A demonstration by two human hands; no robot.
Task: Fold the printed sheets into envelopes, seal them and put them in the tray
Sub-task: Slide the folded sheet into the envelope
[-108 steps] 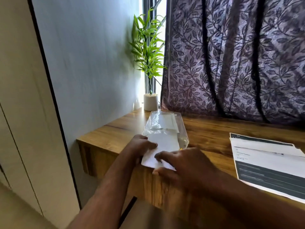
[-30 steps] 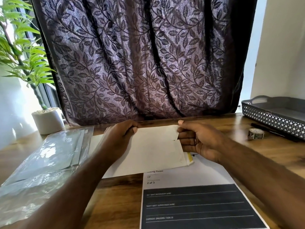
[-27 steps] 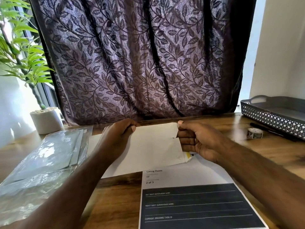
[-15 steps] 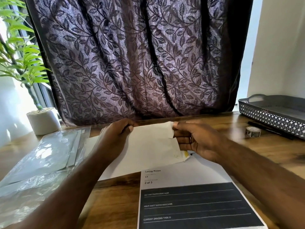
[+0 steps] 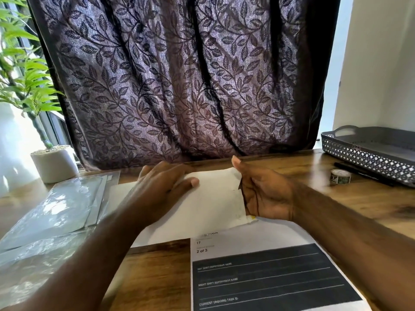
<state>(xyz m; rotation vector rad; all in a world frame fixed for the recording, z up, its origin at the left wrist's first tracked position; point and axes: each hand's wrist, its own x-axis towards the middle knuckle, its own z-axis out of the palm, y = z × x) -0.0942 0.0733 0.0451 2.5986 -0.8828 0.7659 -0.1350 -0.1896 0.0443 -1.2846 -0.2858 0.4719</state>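
Note:
A white envelope [image 5: 211,205] is held a little above the wooden desk in front of me. My left hand [image 5: 161,189] grips its left part, thumb lying across the front face. My right hand [image 5: 262,194] holds the right end, fingers curled into the opening, thumb raised. A bit of yellow shows at the envelope's lower right corner. A printed sheet [image 5: 265,272] with dark bands and the text "2 of 3" lies on the desk below the envelope. The grey perforated tray [image 5: 368,153] stands at the far right.
A clear plastic sleeve of envelopes [image 5: 56,214] lies at the left. A white pot with a green plant [image 5: 54,162] stands at the back left. A small tape roll [image 5: 341,176] and a black pen [image 5: 363,173] lie before the tray. A dark leaf-patterned curtain hangs behind.
After taking the envelope from the sleeve at the left, I hold it over the printed sheet. In the last second my left thumb slid right across its face; my right thumb lifted.

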